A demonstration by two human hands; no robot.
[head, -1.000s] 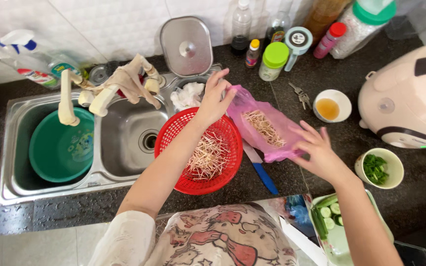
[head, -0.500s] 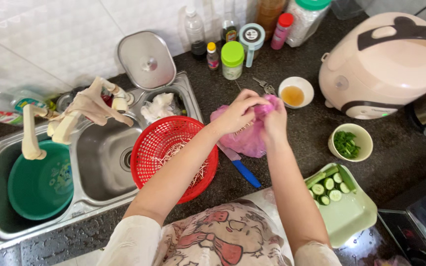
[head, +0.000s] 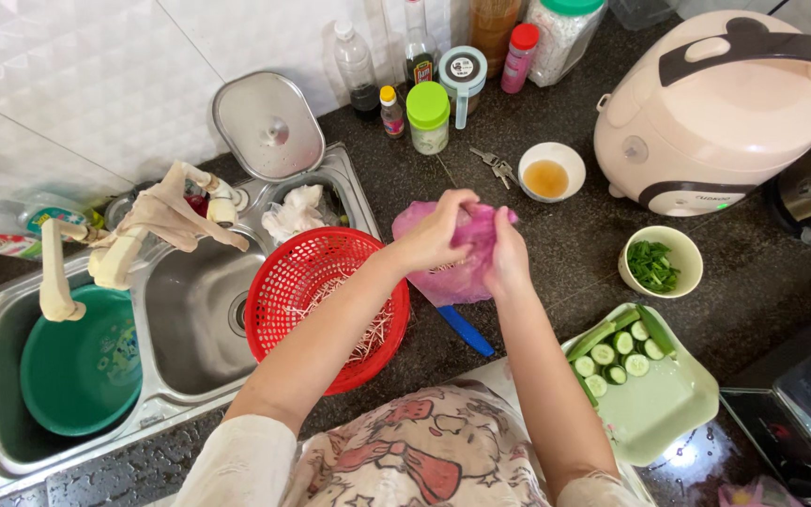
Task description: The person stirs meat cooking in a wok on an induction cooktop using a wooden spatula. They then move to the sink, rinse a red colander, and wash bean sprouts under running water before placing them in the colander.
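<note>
Head view, both hands (head: 469, 246) gripping pink plastic bag (head: 452, 274) (bunched top), bag hanging top-to-bottom over dark counter (head: 556, 253)

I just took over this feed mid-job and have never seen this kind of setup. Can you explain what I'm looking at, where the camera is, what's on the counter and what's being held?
There is no machine here: a person works with two bare hands, and the one camera sits on their head, looking down. Both the left hand and the right hand grip a pink plastic bag above a dark stone counter. Left of the bag, a red basket holding pale sprouts rests at the edge of a steel sink, which also holds a green basin. A blue-handled knife lies just below the bag. To the right are a small bowl of amber liquid, a bowl of chopped greens, a pale green tray of sliced cucumber and a rice cooker.
</note>
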